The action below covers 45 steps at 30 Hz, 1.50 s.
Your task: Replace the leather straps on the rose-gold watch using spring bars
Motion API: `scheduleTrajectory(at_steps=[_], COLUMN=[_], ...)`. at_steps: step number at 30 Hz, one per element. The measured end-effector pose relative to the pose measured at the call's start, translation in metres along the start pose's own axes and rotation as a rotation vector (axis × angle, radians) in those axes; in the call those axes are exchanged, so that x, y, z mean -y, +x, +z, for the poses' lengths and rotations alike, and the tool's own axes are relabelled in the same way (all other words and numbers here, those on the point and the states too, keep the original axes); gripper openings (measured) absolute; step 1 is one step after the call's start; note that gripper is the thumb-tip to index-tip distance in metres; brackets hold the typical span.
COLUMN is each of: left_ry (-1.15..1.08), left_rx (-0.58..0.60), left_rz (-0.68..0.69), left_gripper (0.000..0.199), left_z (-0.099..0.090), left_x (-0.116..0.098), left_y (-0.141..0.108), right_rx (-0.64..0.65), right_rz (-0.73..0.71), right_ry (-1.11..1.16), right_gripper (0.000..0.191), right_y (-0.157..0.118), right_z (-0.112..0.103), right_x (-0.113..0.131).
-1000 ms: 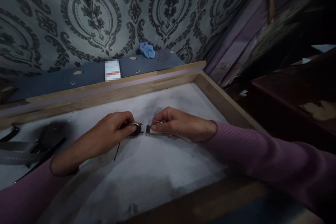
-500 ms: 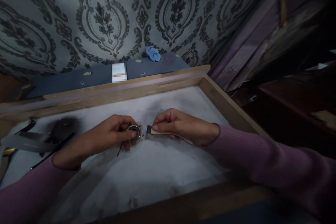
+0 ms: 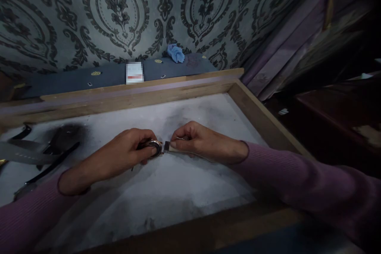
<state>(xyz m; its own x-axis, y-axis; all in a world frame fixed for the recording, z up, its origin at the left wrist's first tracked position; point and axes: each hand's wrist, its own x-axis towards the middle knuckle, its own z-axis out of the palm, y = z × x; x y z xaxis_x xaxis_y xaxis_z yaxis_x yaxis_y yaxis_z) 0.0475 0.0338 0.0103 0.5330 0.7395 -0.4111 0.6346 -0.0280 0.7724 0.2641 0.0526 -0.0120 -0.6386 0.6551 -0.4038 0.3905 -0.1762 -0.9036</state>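
Purple sleeves (image 3: 276, 166), both hands busy. Left hand (image 3: 131, 145) pinches a round watch case (image 3: 156, 144), thumb on its face; right hand (image 3: 190, 139) grips a pale strap (image 3: 167, 146), dark end toward the case, just beside it. Both over white desk (image 3: 178, 190). Grey band (image 3: 26, 154) lies left; crumpled blue cloth (image 3: 176, 53) behind.

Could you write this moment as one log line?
left hand: holding watch | right hand: pinching strap | strap end: close to watch | place: above wooden-rimmed table
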Motion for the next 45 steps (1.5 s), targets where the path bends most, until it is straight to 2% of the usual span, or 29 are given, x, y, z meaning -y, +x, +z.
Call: scheduleTrajectory(at_steps=[4, 12, 24, 30, 45], left_ry=[0.141, 0.264, 0.205, 0.184, 0.161], left_rx=[-0.076, -0.12, -0.066, -0.08, -0.094], left_rz=[0.017, 0.028, 0.05, 0.056, 0.039], left_gripper=[0.018, 0.018, 0.017, 0.018, 0.017], left_z=[0.0015, 0.0045, 0.001, 0.001, 0.0014], left_x=[-0.0033, -0.0048, -0.0004, 0.0007, 0.0002], left_y=[-0.0003, 0.003, 0.0081, 0.0092, 0.0093], right_rx=[0.015, 0.03, 0.027, 0.049, 0.056], right_rz=[0.004, 0.004, 0.015, 0.011, 0.038], right_ry=[-0.066, -0.055, -0.016, -0.039, -0.033], right_gripper=[0.023, 0.023, 0.019, 0.024, 0.02], right_y=[-0.001, -0.0014, -0.0011, -0.0004, -0.0009], right_z=[0.0003, -0.0016, -0.0005, -0.0015, -0.0019], right_x=[0.0034, 0.0034, 0.0069, 0.0044, 0.0064])
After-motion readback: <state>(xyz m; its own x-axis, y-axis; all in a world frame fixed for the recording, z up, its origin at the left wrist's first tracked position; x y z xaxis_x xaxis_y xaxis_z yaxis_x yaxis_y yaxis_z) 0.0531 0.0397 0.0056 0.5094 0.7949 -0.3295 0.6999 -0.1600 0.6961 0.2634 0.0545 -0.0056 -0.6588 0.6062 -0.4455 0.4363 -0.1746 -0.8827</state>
